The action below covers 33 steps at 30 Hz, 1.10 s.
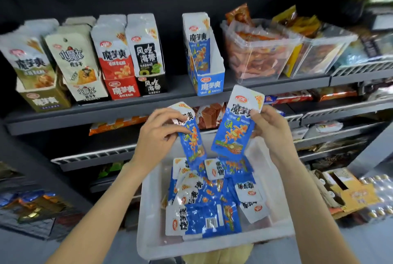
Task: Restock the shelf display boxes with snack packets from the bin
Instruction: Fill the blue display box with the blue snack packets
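Currently, the left hand (158,134) is gripping one blue snack packet (192,138) and the right hand (271,126) is pinching another blue packet (235,129), both above the white bin (148,210) below the blue display box (207,76).

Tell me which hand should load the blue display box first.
Probably the right hand: its blue packet is upright, just below the blue display box. The left hand holds its packet lower, further left.
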{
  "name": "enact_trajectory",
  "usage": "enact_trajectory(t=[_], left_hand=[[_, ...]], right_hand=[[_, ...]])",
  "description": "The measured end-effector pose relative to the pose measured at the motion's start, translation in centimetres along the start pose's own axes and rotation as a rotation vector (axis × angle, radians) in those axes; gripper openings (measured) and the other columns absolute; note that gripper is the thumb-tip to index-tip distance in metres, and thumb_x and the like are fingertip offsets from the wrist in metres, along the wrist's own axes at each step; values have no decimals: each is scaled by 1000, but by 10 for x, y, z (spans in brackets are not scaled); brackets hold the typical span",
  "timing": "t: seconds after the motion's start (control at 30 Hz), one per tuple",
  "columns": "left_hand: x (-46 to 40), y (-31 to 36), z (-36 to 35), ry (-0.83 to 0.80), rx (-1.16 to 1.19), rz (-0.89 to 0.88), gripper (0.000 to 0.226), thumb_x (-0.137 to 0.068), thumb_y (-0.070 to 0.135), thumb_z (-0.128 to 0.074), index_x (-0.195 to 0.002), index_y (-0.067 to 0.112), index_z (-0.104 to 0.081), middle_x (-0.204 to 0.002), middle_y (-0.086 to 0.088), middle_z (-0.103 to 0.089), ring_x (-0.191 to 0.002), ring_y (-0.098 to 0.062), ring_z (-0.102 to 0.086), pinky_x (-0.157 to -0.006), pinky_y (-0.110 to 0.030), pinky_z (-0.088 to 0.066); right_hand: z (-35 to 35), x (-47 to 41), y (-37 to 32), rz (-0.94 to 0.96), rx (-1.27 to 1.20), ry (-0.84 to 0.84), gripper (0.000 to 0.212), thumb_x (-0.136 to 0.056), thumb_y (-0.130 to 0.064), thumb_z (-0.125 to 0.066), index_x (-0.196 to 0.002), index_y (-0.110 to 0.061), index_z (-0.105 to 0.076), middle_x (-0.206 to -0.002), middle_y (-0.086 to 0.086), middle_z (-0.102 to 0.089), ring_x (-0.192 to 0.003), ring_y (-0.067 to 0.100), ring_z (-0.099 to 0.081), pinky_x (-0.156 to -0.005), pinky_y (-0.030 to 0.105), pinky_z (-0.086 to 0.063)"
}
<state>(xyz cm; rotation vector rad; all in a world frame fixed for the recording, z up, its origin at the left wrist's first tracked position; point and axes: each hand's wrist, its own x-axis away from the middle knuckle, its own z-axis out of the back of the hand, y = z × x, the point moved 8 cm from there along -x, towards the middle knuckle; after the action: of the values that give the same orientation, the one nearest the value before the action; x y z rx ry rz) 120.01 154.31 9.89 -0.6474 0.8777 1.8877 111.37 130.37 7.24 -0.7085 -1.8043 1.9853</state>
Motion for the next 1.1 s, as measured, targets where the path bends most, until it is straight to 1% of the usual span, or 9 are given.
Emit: enact_trajectory(t=[0.17, 0.33, 0.43, 0.53, 0.6, 0.7, 0.87, 0.97, 1.1], left_hand=[[-72, -12, 35, 41, -31, 92, 36, -69, -17, -59, -89, 8, -75, -100, 1, -68, -103, -8, -53, -95, -26, -44], [-127, -8, 57, -44, 109, 152, 39, -74, 3, -45, -98, 15, -74, -101, 16, -64, -106, -1, -56, -97, -22, -43], [-154, -7, 62, 9, 192, 156, 24, -85, 3, -62, -97, 21, -72, -100, 14, -67, -104, -2, -59, -89, -14, -47], [-177, -18, 56, 70, 343, 227, 32, -83, -4, -65, -92, 26, -70, -100, 10, -69, -100, 3, -60, -80, -7, -45], [-189, -28, 51, 133, 416, 255, 37, -81, -7, -64, -86, 29, -69, -96, 13, -69, -97, 4, -61, -81, -9, -46], [-203, -40, 45, 203, 494, 257, 37, -81, -7, -63, -83, 29, -68, -88, 16, -70, -92, -1, -65, -82, -16, -50], [-219, -53, 37, 295, 613, 260, 28, -80, -7, -66, -81, 21, -69, -82, 16, -71, -87, -5, -66, -78, -19, -51], [-226, -55, 26, 281, 647, 253, 29, -81, -7, -66, -79, 22, -68, -82, 16, -70, -88, -3, -66, -77, -18, -51], [-230, -67, 2, 286, 603, 258, 29, -80, -5, -66, -80, 24, -68, -90, 8, -70, -92, -6, -65, -82, -21, -50]], right_hand=[[-8, -51, -91, 268, -148, 81, 13, -96, -13, -52, -85, -19, -52, -83, -1, -59, -73, 13, -63, -59, 24, -56], [-36, -110, -152, 421, -170, 123, 17, -96, -13, -52, -82, -22, -48, -85, 0, -58, -79, 14, -63, -59, 25, -56], [-58, -149, -154, 458, 52, 165, 14, -93, -16, -55, -81, -19, -48, -81, 5, -59, -76, 13, -61, -57, 26, -57], [-80, -180, -136, 408, 223, 125, 7, -89, -19, -60, -88, -15, -54, -82, 5, -64, -80, 22, -66, -71, 44, -57], [-91, -189, -130, 415, 356, 96, 10, -88, -15, -62, -96, -10, -60, -86, 5, -67, -86, 25, -66, -75, 35, -51], [-105, -193, -131, 468, 598, 60, 15, -84, -16, -66, -96, -5, -65, -91, 12, -71, -88, 27, -65, -63, 27, -38], [-116, -209, -124, 420, 831, -24, 20, -77, -4, -63, -94, -3, -72, -96, 16, -71, -90, 31, -66, -75, 36, -53], [-106, -213, -115, 279, 551, -77, 23, -81, 4, -52, -96, -1, -69, -99, 16, -71, -88, 29, -68, -78, 38, -57], [-93, -197, -113, 154, -35, -58, 27, -90, 6, -38, -94, -5, -62, -102, 14, -67, -89, 20, -66, -76, 26, -57]])
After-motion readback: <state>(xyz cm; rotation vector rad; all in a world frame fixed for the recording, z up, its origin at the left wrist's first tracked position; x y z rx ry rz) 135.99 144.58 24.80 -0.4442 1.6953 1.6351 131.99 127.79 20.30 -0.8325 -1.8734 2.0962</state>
